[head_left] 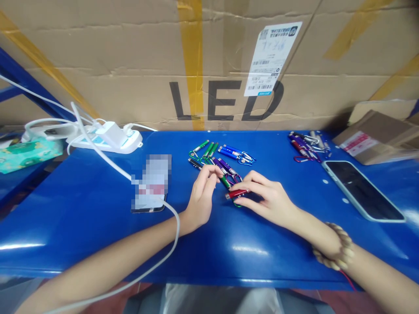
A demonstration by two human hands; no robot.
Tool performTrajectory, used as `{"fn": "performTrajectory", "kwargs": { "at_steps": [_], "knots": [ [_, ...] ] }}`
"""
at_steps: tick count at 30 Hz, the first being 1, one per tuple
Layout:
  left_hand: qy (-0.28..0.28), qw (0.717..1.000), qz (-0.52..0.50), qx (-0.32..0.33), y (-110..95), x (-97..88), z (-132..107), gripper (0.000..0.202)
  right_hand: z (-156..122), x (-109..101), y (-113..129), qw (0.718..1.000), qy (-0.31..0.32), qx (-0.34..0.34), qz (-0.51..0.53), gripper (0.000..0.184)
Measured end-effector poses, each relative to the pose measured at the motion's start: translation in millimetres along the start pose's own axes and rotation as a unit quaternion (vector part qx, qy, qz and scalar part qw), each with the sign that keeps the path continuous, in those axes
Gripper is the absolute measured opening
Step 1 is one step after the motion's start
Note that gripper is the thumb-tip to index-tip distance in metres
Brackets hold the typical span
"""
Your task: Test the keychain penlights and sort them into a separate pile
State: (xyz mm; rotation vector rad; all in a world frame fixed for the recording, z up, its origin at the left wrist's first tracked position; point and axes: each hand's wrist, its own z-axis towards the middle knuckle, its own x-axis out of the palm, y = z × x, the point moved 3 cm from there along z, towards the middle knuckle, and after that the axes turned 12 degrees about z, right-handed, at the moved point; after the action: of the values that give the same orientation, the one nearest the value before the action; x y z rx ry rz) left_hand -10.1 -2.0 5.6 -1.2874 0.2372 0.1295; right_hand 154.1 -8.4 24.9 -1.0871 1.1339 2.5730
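Observation:
My right hand [268, 198] pinches a small red metal penlight [236, 193] between thumb and fingers, its silver end pointing left. Under and beside it lies a green penlight [225, 181] with a green carabiner clip. My left hand [203, 196] is curled loosely beside the row, thumb and index tips slightly apart close to the green penlight; nothing shows between them. Just beyond my fingers lie a black penlight [195, 163], partly hidden by the left hand, and purple penlights [225, 165] with clips. Farther back are green penlights [209, 150] and blue penlights [230, 151].
A mixed heap of penlights [303, 146] lies at back right, near a cardboard box [376, 135] and a phone [365, 189]. At left are another phone [152, 183], a white power strip [127, 141] and a cable [178, 226] crossing over my left forearm. A large carton [131, 65] stands behind.

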Motion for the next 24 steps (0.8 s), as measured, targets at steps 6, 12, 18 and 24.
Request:
{"fn": "performTrajectory", "kwargs": {
  "at_steps": [6,12,18,24],
  "knots": [
    [0.002,1.000,0.000,-0.002,1,-0.1,1,0.017,-1,0,0,1.000,0.001,-0.002,0.019,0.018],
    [-0.007,1.000,0.002,-0.015,0,-0.8,1,0.015,-1,-11,-14,0.994,-0.058,0.091,-0.027,0.025],
    [0.002,1.000,-0.008,-0.020,2,0.5,2,0.015,0,-41,-46,0.956,-0.125,0.240,-0.117,0.028],
    [0.025,1.000,-0.013,-0.008,1,2.9,2,0.020,-6,-57,-68,0.939,-0.141,0.252,-0.188,0.017]
  ]
}}
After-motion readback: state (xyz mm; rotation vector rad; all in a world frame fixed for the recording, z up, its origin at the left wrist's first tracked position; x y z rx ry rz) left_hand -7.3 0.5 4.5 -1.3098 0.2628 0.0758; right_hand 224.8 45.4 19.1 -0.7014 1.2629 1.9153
